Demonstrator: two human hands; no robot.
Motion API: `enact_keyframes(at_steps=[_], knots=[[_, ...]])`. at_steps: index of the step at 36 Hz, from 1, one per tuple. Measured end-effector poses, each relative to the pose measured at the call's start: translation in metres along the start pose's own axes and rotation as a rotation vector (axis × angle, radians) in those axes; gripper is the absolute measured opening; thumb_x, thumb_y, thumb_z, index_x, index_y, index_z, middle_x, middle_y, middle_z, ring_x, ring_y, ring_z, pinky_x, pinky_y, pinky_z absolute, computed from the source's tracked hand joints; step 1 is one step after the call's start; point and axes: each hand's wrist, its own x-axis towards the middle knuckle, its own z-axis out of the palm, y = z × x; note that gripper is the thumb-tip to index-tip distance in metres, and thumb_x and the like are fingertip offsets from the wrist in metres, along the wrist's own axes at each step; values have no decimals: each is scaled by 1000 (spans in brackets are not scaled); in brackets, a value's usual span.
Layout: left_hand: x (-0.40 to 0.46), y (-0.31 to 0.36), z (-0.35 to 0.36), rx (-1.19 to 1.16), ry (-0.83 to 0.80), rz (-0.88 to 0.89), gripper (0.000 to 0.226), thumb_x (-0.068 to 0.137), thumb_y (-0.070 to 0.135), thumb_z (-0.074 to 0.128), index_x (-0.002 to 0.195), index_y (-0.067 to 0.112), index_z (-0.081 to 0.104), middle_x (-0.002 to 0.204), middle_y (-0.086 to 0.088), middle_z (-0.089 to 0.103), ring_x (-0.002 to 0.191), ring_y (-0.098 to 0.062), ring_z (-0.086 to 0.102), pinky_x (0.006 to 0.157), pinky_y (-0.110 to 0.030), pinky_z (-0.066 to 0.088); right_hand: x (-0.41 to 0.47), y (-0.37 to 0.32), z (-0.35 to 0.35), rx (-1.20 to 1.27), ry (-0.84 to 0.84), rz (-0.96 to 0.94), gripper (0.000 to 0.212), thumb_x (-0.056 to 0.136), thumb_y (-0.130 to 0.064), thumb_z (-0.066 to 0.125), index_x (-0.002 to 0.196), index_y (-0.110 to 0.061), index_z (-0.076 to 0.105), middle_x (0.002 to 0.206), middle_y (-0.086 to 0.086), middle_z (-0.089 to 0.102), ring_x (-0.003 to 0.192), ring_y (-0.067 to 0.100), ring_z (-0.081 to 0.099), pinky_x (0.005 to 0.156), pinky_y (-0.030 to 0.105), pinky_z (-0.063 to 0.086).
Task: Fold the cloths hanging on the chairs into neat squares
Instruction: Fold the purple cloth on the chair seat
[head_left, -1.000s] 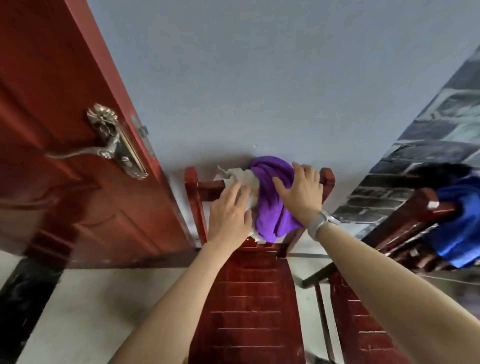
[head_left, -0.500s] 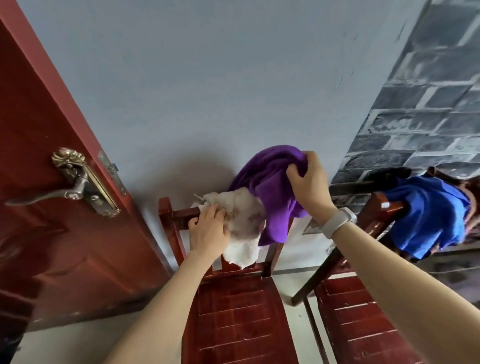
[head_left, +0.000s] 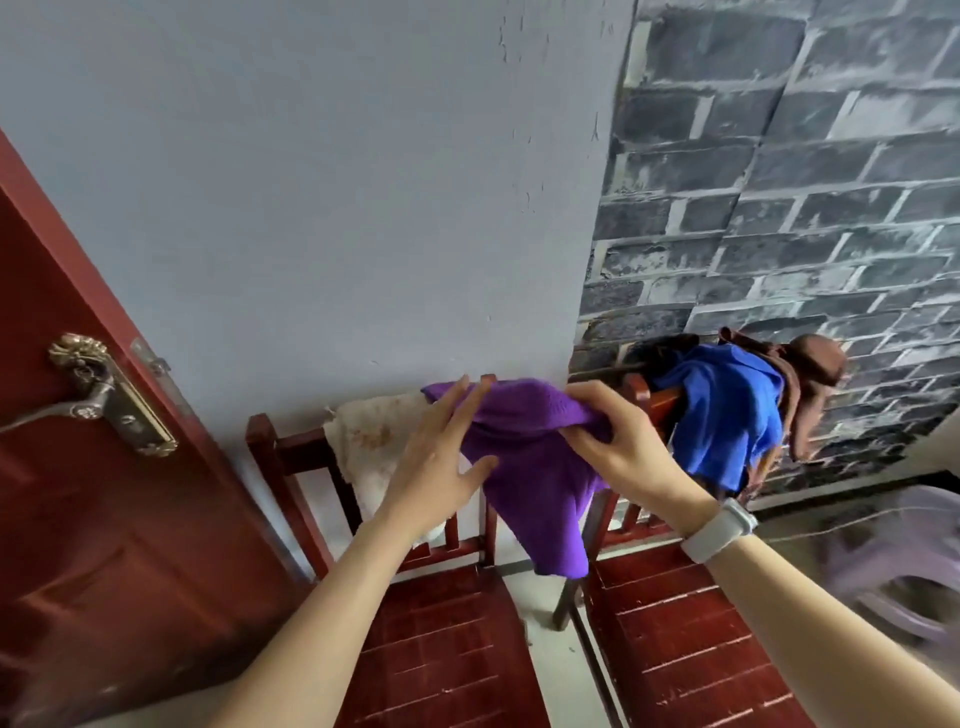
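Plain grey wall (head_left: 322, 197) ahead of us, brick-patterned wall (head_left: 789, 208) to its right, red door (head_left: 78, 493) with a brass handle (head_left: 98, 395) at left. Two red wooden chairs standing side by side against the wall.

Our right hand (head_left: 618, 447) is pinching a bunched fold of the purple cloth (head_left: 524, 467), thumb and fingers curled round the fabric near its upper edge. Our left hand (head_left: 441, 462) is reaching in with fingers straight and spread apart, fingertips lying on the cloth's upper left part; it is gripping nothing. A pale band is sitting on the right wrist.

The purple cloth is hanging from the right hand, its lower end dangling over the gap between the left chair (head_left: 447, 634) and the right chair (head_left: 685, 634). Just behind the left hand, a stained white cloth (head_left: 369, 447) is draping over the left chair's top rail. On the right chair's backrest a blue cloth (head_left: 727, 410) is hanging, with a brown cloth (head_left: 815, 379) beside it.
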Motion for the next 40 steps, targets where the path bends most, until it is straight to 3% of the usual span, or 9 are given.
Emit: enact_keyframes(at_steps=[3,7,12,17,22,26,29,35,40], knots=[[-5,13,19,99,-77,86,55,76,27,69,128,21,51,131,-4,53,123,-19,46,101,-40,41,-33,12,-10,-24,-126,53,25,76,-8,59,99,-19,60,89,-9,64,82,-4,56,77,12,43],[-15,36,31,92,-141,84,20,69,16,62,86,10,70,83,-3,70,82,-25,62,70,-40,53,-76,34,-25,-29,-218,180,28,76,-12,61,99,-26,58,94,0,66,86,4,59,80,15,44],[-28,84,35,105,-299,100,21,82,15,61,101,10,70,96,-8,71,90,-27,64,82,-35,48,-128,69,-43,-74,-380,356,27,79,-11,68,97,-29,58,90,-6,64,82,0,58,77,14,42],[-23,128,32,-112,-518,33,18,91,28,54,86,12,62,65,12,57,63,0,51,63,-17,37,-139,81,-60,-44,-33,351,15,79,-15,63,91,-24,60,82,-11,64,76,-13,55,72,5,40],[-4,126,48,-163,-377,-200,21,94,25,48,99,12,63,92,-3,64,88,-17,57,73,-25,37,-120,87,-61,-146,245,331,20,82,-3,63,100,-9,64,88,-8,61,84,-2,54,77,1,35],[-8,127,66,-185,-434,-322,22,97,23,41,102,10,58,94,-3,60,83,-11,52,59,-17,33,-124,100,-48,-198,258,488,41,80,-4,65,119,-4,54,101,3,47,92,21,50,91,26,39],[-17,125,75,-251,-414,-398,25,98,23,39,103,8,58,97,-8,62,83,-13,52,69,-23,37,-142,107,-36,-160,234,535,43,80,-4,65,121,-5,51,104,2,45,92,23,52,88,27,41],[-27,112,79,-538,-251,-603,23,91,32,48,88,12,61,87,-13,63,83,-26,58,76,-40,46,-174,103,-6,15,-152,473,44,74,-27,62,117,-25,52,101,-18,51,94,-9,49,79,2,33],[-37,106,67,-655,-178,-695,42,68,51,60,91,16,64,96,-17,65,94,-33,61,87,-49,47,-170,107,23,-6,-230,528,25,77,-25,47,91,-13,64,73,-16,53,69,-8,51,74,26,41]])
